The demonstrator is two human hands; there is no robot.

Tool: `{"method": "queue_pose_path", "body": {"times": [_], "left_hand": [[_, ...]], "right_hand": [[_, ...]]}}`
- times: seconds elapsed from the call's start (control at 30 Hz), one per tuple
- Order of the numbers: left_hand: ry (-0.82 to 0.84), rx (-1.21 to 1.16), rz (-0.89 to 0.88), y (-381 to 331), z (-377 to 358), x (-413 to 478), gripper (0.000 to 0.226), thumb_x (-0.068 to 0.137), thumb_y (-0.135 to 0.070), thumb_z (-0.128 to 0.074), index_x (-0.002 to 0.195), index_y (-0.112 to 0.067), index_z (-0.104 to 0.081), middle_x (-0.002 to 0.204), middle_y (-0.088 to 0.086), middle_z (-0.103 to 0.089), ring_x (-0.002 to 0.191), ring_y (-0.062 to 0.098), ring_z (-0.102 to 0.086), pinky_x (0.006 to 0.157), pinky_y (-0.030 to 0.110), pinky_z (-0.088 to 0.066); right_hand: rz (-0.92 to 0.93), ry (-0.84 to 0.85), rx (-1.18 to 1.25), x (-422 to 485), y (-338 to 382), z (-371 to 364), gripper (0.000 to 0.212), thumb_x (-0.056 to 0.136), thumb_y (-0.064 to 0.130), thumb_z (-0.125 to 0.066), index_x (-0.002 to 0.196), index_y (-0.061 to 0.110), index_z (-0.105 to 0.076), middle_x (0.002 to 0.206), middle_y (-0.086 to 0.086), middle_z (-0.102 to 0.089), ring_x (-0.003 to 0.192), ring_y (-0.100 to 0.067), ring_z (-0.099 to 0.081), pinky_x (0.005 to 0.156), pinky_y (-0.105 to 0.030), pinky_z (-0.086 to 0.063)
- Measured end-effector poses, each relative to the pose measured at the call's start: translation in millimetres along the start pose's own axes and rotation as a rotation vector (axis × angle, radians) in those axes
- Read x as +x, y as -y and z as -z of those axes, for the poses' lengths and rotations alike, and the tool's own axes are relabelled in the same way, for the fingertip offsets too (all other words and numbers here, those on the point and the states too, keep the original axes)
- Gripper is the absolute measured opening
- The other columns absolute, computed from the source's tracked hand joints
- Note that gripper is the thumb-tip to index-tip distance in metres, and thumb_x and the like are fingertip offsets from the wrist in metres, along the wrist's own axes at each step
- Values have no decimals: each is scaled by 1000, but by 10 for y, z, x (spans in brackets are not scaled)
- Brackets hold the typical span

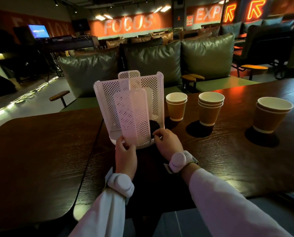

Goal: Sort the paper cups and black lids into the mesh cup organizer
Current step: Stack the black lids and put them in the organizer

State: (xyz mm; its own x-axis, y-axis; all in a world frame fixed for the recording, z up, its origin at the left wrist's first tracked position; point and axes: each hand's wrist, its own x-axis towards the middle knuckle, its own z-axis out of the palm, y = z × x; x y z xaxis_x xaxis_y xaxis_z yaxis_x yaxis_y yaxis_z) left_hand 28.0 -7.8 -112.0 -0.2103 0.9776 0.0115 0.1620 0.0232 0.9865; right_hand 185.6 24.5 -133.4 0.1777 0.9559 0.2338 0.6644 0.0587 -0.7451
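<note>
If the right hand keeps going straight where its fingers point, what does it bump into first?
The black lids in the right compartment of the mesh organizer: the right hand seems to pinch their near edge. Past them stands the organizer's mesh wall, though depth is unclear.

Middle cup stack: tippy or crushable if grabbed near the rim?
Probably light: the middle cup stack is only a few nested paper cups. Likely tippy when pushed high, since its base is narrower than its rim. Nesting should stiffen the walls, though a hard squeeze may still dent them.
</note>
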Motion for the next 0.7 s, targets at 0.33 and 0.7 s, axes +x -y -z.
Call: {"method": "queue_pose_path", "body": {"times": [0.33, 0.7], "left_hand": [[-31, -43, 20, 28, -10, 7, 40, 92, -11, -54, 126, -30, -44, 114, 5, -61, 103, 29, -62, 97, 54, -50], [-30, 40, 6, 5, 11, -28, 28, 94, -17, -53, 119, -28, -47, 113, 9, -61, 104, 35, -62, 95, 52, -50]], "right_hand": [[-24, -18, 26, -15, 12, 17, 15, 90, 24, -53, 95, 34, -63, 107, 10, -56, 96, -11, -55, 77, -28, -44], [-365, -113, 394, -106, -34, 329, 13, 89, 25, -55, 90, 31, -67, 89, 8, -68, 80, -9, -64, 70, -25, -53]]}}
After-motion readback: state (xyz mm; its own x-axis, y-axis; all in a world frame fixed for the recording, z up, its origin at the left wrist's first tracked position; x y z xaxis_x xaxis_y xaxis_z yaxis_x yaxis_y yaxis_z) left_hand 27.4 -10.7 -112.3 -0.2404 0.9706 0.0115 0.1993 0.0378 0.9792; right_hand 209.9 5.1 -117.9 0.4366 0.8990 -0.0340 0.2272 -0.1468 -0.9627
